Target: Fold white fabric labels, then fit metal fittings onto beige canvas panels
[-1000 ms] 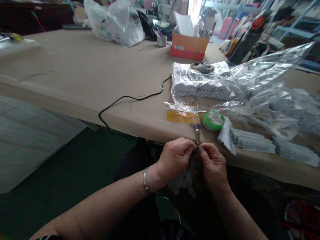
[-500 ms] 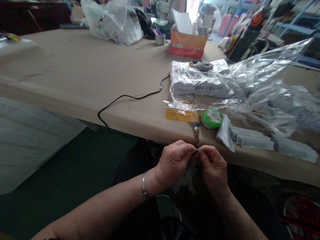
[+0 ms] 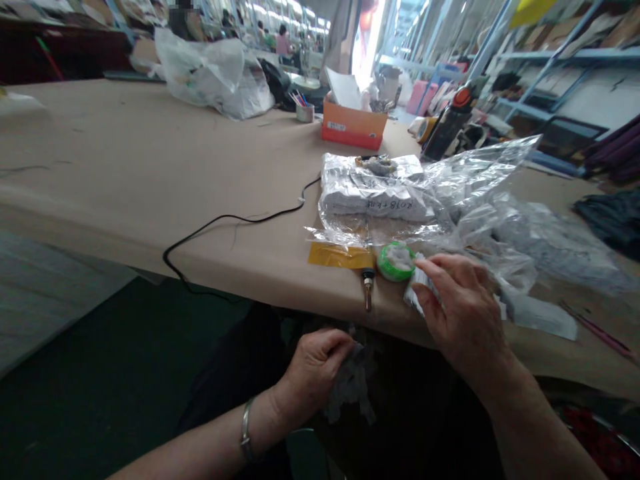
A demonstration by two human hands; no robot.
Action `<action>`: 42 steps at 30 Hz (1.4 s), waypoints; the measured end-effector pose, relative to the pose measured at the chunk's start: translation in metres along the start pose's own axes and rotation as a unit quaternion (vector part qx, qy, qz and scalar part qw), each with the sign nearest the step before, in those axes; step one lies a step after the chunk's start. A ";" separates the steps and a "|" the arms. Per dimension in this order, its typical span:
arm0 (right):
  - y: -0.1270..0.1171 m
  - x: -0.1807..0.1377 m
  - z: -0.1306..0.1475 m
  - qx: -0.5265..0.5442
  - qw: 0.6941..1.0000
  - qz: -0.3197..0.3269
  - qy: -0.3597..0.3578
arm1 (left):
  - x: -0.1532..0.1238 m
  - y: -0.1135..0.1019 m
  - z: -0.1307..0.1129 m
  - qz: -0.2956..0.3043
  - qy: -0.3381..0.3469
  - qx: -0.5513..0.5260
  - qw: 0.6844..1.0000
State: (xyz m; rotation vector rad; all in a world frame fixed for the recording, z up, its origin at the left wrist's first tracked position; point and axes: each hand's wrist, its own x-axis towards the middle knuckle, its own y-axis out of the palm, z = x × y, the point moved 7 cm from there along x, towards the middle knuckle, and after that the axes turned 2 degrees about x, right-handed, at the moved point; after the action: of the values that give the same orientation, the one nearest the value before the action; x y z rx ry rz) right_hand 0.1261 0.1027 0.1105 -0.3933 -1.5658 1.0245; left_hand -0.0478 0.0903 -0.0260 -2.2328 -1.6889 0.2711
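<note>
Low in front of the table's edge, my left hand point(image 3: 320, 363) pinches a small white strip point(image 3: 357, 347) between thumb and forefinger. Pale strips point(image 3: 347, 393) hang just under it, dim and hard to make out. My right hand point(image 3: 463, 313) is open, thumb and forefinger apart, over a stack of printed white labels point(image 3: 416, 283) that it partly covers. Beside its fingertips sits a green-rimmed round tub point(image 3: 396, 261) with whitish stuff inside. A metal-tipped tool like a soldering iron point(image 3: 369, 293) points off the table edge, near brown tape point(image 3: 341, 255).
Behind lies a clear plastic package point(image 3: 375, 200) of white bundles. A black cord point(image 3: 225, 218) loops over the table edge. Further back stand an orange box point(image 3: 353, 125), a pen cup point(image 3: 305, 112) and a white plastic bag point(image 3: 210, 73). Tweezers point(image 3: 600, 333) lie at right.
My hands have parted from their joint pinch at the tool's tip. My right hand has opened and moved right over the labels; my left has dropped lower. The view has tilted up.
</note>
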 end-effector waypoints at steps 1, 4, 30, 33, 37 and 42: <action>0.009 0.010 -0.006 -0.034 0.999 0.024 -0.003 | -0.001 0.002 0.003 0.002 -0.004 0.005 1.000; 0.028 0.027 -0.015 -0.066 0.994 0.090 -0.016 | -0.001 0.004 0.009 0.008 -0.011 0.013 1.000; -0.025 -0.100 0.003 0.075 0.997 -0.034 -0.006 | -0.013 0.088 -0.045 0.188 -0.228 -0.364 0.883; -0.030 -0.109 0.028 0.126 0.992 0.005 -0.025 | -0.010 0.105 -0.059 0.163 -0.290 -0.522 0.785; -0.025 -0.111 0.023 0.156 0.987 0.035 -0.026 | -0.004 0.108 -0.057 0.118 -0.322 -0.511 0.788; -0.005 -0.104 -0.042 -0.049 0.995 0.032 0.080 | -0.007 0.107 -0.047 0.142 -0.348 -0.419 0.826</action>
State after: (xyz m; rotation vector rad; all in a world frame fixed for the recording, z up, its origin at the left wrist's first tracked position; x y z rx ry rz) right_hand 0.1952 0.0407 0.0479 -0.5816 -1.4696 0.9433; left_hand 0.0621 0.0505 -0.0220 -3.3599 -2.0837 0.5546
